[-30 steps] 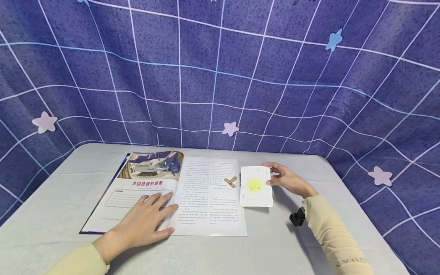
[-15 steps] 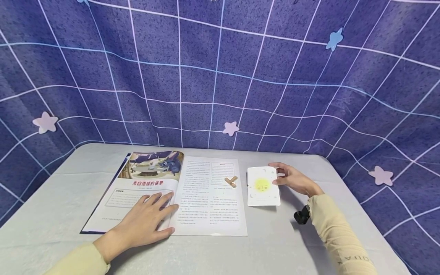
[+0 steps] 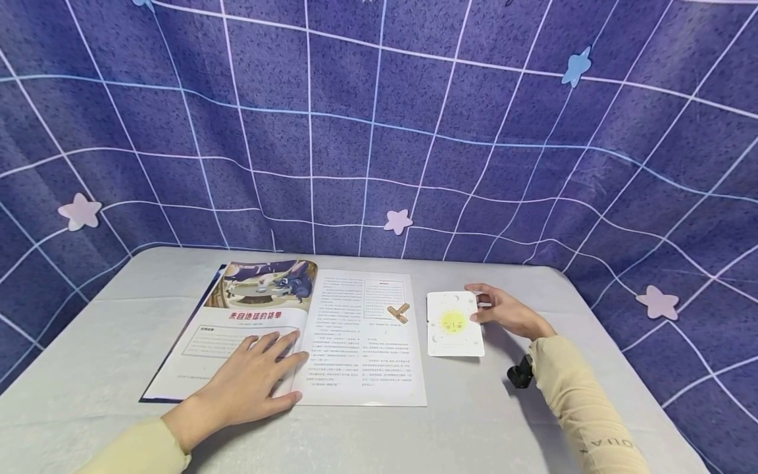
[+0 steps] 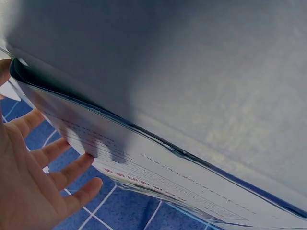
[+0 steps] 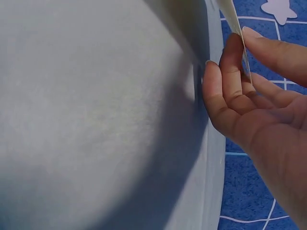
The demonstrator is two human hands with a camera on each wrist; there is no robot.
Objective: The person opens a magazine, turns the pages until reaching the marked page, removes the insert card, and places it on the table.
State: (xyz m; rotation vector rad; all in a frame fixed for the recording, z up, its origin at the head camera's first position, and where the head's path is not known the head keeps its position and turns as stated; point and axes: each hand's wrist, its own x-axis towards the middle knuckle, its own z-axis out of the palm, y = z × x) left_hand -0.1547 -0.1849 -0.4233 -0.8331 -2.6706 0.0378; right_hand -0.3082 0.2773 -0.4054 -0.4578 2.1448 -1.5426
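An open magazine (image 3: 361,382) lies on the table, printed with text and a picture on its left page. My left hand (image 3: 251,375) rests on that left page near the fold, fingers spread; the left wrist view shows the same hand (image 4: 43,177) beside the page. To the right of the magazine, my right hand (image 3: 506,313) pinches a white card (image 3: 453,342) with a yellow sun face by its right edge. In the right wrist view the card (image 5: 232,19) appears nearly edge-on, between the thumb and fingers of the right hand (image 5: 268,115).
A brown crossed shape (image 3: 398,313) is on the magazine's right page; whether printed or loose I cannot tell. A black device (image 3: 521,372) sits at the right wrist. The pale-covered table (image 3: 462,421) ends against a blue grid-patterned curtain (image 3: 331,145) with stars.
My right hand has drawn the card to the right, from over the magazine's right edge to beside it, then slightly nearer me. The left hand has stayed put.
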